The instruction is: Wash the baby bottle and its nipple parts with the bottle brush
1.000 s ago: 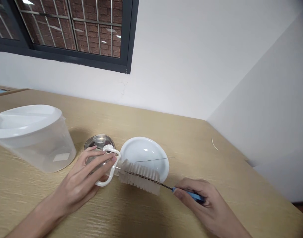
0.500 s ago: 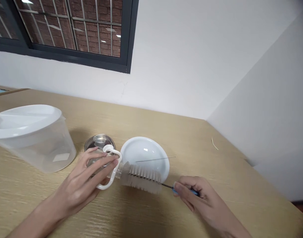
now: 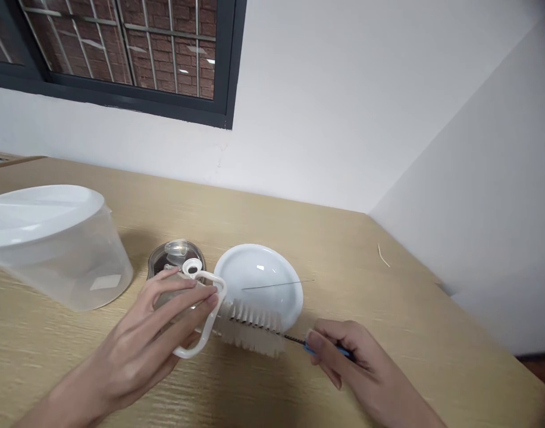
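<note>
My left hand (image 3: 141, 336) is wrapped round a clear bottle lying on its side, its white loop handle (image 3: 206, 330) showing past my fingertips. Most of the bottle is hidden by the hand. My right hand (image 3: 350, 356) grips the blue handle of a bottle brush (image 3: 257, 333). The brush's pale bristles point left, their tip at the bottle's mouth; how far inside they reach I cannot tell. Behind the brush sits a white bowl (image 3: 250, 267), with a thin straight wire (image 3: 276, 286) lying across it. A white ring-shaped part (image 3: 191, 267) shows just beyond my left fingers.
At the left stands a large translucent container (image 3: 76, 255) with a white lid. Between it and the bowl is a round dark metal dish (image 3: 156, 260) with a clear cap (image 3: 177, 249) on it. A pale strip (image 3: 382, 255) lies at the right of the wooden table (image 3: 326, 255).
The brush and my right hand have shifted slightly left and down, with the bristles nearer the bottle. The white handle has tilted a little, and the white ring-shaped part shows more fully.
</note>
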`<state>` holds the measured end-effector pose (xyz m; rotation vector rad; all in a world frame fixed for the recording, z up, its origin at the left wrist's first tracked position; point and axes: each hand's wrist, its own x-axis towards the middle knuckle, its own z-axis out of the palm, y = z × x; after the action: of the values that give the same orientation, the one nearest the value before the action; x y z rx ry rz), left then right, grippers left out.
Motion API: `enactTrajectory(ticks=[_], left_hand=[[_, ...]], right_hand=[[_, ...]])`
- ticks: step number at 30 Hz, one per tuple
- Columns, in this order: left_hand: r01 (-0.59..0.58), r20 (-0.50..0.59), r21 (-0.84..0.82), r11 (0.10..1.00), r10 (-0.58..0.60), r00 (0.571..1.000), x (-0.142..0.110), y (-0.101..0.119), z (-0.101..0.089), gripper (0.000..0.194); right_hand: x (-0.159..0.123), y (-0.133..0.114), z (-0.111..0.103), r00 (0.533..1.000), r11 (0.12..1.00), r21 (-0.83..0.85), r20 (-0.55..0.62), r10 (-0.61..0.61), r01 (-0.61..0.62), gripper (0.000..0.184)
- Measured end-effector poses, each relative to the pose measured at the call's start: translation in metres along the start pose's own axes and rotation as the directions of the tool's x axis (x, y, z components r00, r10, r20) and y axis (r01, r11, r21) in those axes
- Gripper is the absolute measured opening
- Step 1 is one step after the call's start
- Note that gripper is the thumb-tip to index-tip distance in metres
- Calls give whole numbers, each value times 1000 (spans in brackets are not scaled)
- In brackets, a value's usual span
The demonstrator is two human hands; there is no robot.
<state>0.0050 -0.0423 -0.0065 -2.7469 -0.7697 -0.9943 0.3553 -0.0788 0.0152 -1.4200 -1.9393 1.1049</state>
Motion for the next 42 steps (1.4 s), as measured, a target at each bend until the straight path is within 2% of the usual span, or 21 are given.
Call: enactTrajectory(ticks=[4, 6, 8, 11, 13, 14, 16, 18, 20, 21, 24, 26, 28, 32, 36, 37, 39, 42], left_hand=[[37, 9, -28, 999, -36, 999, 0, -1, 0, 67], [95, 22, -31, 995, -95, 995, 1, -3, 0, 63], [146, 44, -24, 989, -145, 988, 2, -6, -1, 61], [162, 97, -22, 987, -160, 982, 4, -9, -3, 59], [152, 95, -10, 988, -151, 984, 5, -10, -4, 59], [143, 86, 4, 990, -142, 986, 5, -11, -5, 59], [116, 67, 38, 992, -119, 991, 5, -12, -5, 60], [88, 58, 62, 994, -91, 994, 4, -13, -4, 61], [75, 58, 66, 995, -79, 995, 2, -13, -3, 62], [80, 56, 69, 994, -84, 995, 2, -14, -3, 62], [106, 58, 85, 991, -111, 992, 0, -17, -2, 63], [127, 57, 88, 988, -132, 990, -1, -19, -2, 62], [141, 52, 82, 987, -145, 988, -1, -21, -3, 61], [125, 27, 73, 989, -127, 991, 0, -22, -3, 61], [100, 37, 58, 993, -102, 994, 0, -19, -3, 61], [105, 40, 56, 993, -107, 993, 0, -19, -3, 61], [130, 46, 62, 990, -133, 990, -1, -20, -3, 61], [165, 44, 77, 983, -168, 985, -3, -24, -2, 63]], right_hand=[[-4, 6, 0, 987, 994, -90, -145, -72, 59, 30], [-3, 14, -1, 961, 988, -141, -256, -100, 65, 30], [-1, 21, -3, 921, 961, -242, -330, -208, 131, 22], [2, 25, -7, 836, 865, -396, -322, -444, 307, 14], [2, 24, -8, 799, 825, -438, -312, -513, 359, 17], [2, 23, -9, 804, 827, -433, -307, -509, 359, 14], [1, 22, -8, 851, 875, -380, -309, -426, 300, 12], [0, 23, -7, 894, 930, -300, -325, -308, 211, 33], [1, 24, -5, 904, 962, -230, -362, -227, 150, 45], [1, 25, -4, 903, 969, -202, -375, -209, 141, 43], [2, 27, -2, 878, 984, -120, -447, -174, 134, 20], [2, 31, -2, 843, 987, -86, -513, -160, 135, 33], [2, 38, -4, 830, 984, -82, -529, -179, 160, 27], [1, 50, -10, 887, 981, -70, -420, -194, 182, 19], [3, 47, -12, 908, 991, -85, -399, -131, 105, 49], [3, 46, -11, 902, 991, -87, -411, -130, 104, 47], [5, 46, -11, 880, 989, -81, -451, -149, 125, 28], [8, 53, -12, 817, 970, -117, -523, -243, 214, 34]])
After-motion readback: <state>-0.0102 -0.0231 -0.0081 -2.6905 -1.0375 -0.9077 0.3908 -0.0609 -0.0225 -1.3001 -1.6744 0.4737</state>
